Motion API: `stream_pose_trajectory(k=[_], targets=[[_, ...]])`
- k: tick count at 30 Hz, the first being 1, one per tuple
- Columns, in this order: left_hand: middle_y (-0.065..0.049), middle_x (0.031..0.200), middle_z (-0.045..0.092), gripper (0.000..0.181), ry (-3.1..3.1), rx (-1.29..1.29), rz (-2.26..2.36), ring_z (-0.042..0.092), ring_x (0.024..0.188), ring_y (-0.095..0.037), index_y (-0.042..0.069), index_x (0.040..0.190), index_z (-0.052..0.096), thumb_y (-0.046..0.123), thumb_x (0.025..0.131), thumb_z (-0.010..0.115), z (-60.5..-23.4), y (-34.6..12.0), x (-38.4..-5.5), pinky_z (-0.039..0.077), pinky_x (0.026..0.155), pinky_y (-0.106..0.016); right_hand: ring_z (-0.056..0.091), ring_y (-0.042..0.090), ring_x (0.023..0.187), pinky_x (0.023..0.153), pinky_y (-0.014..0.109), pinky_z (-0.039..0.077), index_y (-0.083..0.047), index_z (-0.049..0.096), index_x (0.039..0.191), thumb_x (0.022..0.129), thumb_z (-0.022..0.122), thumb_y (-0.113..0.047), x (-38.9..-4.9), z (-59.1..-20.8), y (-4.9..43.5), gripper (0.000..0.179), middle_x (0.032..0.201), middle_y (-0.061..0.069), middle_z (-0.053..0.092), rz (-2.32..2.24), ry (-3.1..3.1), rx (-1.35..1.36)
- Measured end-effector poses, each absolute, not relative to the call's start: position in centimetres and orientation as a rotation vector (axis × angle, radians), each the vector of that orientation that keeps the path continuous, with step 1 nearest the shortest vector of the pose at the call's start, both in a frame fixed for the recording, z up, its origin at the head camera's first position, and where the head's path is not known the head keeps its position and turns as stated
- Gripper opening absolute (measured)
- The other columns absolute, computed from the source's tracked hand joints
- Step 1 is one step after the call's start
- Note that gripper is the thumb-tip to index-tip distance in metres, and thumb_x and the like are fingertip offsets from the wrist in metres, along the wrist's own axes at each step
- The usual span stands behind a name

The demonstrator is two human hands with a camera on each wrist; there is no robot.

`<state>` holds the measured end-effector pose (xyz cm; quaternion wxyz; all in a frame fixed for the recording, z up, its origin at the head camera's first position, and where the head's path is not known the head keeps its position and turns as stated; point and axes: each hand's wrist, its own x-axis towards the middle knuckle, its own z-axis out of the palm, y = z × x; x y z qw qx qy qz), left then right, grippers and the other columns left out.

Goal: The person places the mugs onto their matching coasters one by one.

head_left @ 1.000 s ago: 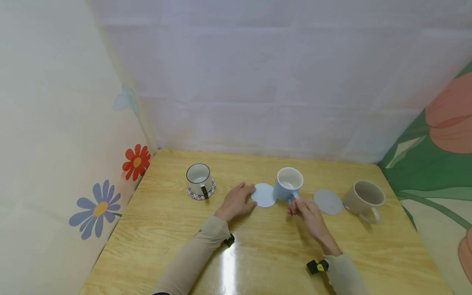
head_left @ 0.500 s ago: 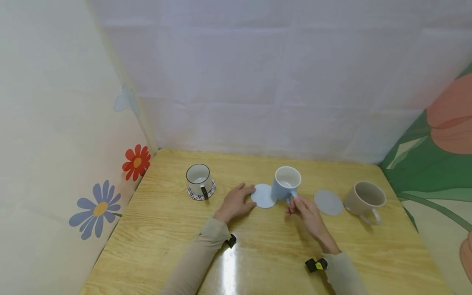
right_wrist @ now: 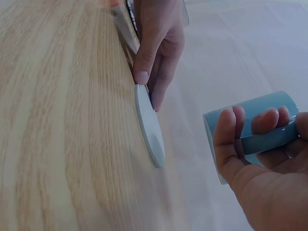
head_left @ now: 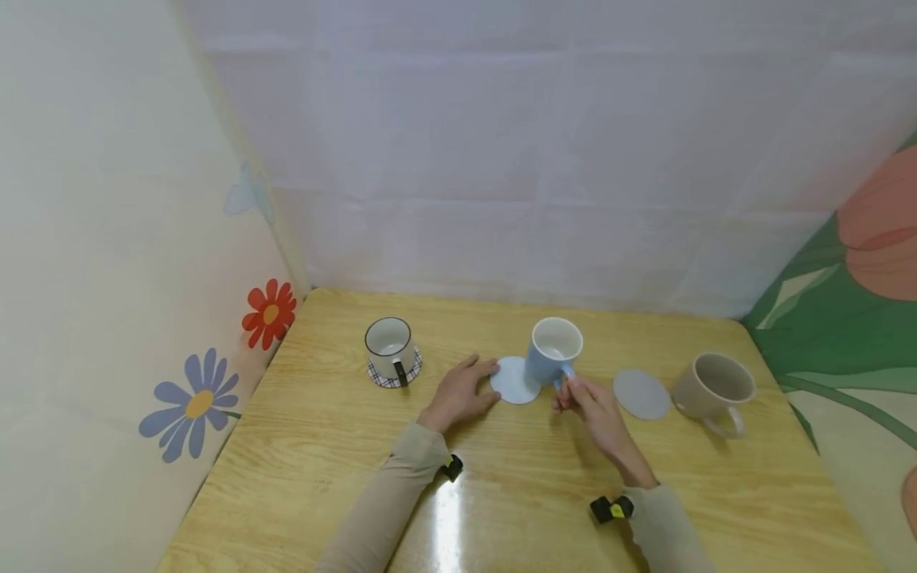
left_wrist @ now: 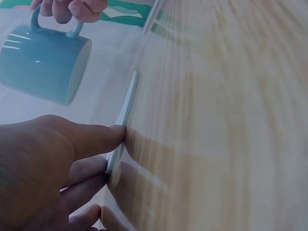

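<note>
Now right hand (head_left: 596,412) grips blue mug (head_left: 546,364), shifted slightly leftward; left hand (head_left: 458,391) pinches coaster (head_left: 513,385).

Left to right: white black-rimmed mug (head_left: 389,351) on round checked coaster (head_left: 384,381), round pale-blue coaster (head_left: 512,381), raised blue mug (head_left: 552,353), perhaps overhanging it, round grey coaster (head_left: 641,394), beige mug (head_left: 712,387).

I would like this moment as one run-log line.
left hand: touches light blue coaster; right hand: holds blue mug by handle; blue mug: off table
</note>
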<state>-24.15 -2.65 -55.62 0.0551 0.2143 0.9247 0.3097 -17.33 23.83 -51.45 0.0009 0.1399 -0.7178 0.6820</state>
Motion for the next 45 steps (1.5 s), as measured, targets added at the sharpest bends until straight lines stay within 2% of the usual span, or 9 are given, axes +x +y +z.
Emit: stream_pose_trajectory(k=[10,18,29,39,45], targets=[[0.001,0.164,0.052,0.059,2.808,0.661,0.95,0.036,0.159,-0.036,0.014,0.152,0.06,0.03,0.098,0.077,-55.5,-2.6,-24.1,0.035,0.127,-0.061,0.069,0.013,0.087,0.082,0.025,0.064,0.021,0.052,0.094,0.118,0.036,-0.015,-17.6,-51.3,23.4,0.046,0.091,0.009,0.058,2.144,-2.266,0.45],[-0.001,0.164,0.051,0.059,2.797,0.663,0.966,0.036,0.159,-0.038,0.013,0.152,0.059,0.029,0.098,0.078,-55.4,-2.6,-24.1,0.035,0.126,-0.064,0.069,0.014,0.085,0.082,0.026,0.064,0.016,0.053,0.092,0.118,0.037,-0.014,-17.8,-51.4,23.2,0.042,0.09,0.009,0.059,2.173,-2.218,0.463],[-0.001,0.164,0.051,0.06,2.8,0.653,0.97,0.036,0.159,-0.037,0.014,0.152,0.059,0.029,0.098,0.077,-55.5,-2.6,-24.0,0.034,0.127,-0.063,0.068,0.012,0.084,0.079,0.026,0.064,0.022,0.051,0.094,0.117,0.038,-0.013,-18.1,-51.9,22.9,0.044,0.09,0.003,0.062,2.178,-2.205,0.478],[0.0,0.163,0.053,0.06,2.819,0.672,0.935,0.038,0.158,-0.037,0.013,0.152,0.06,0.03,0.098,0.078,-55.5,-2.7,-24.2,0.035,0.126,-0.062,0.066,0.015,0.083,0.077,0.029,0.064,0.019,0.051,0.093,0.118,0.037,-0.015,-18.4,-52.5,22.2,0.045,0.088,0.013,0.058,2.191,-2.226,0.514],[0.0,0.164,0.052,0.061,2.809,0.662,0.952,0.037,0.159,-0.037,0.014,0.152,0.059,0.031,0.097,0.078,-55.7,-2.7,-24.2,0.034,0.126,-0.063,0.065,0.016,0.083,0.076,0.029,0.063,0.021,0.05,0.093,0.117,0.036,-0.014,-18.4,-52.9,22.0,0.045,0.088,0.013,0.058,2.212,-2.219,0.527]])
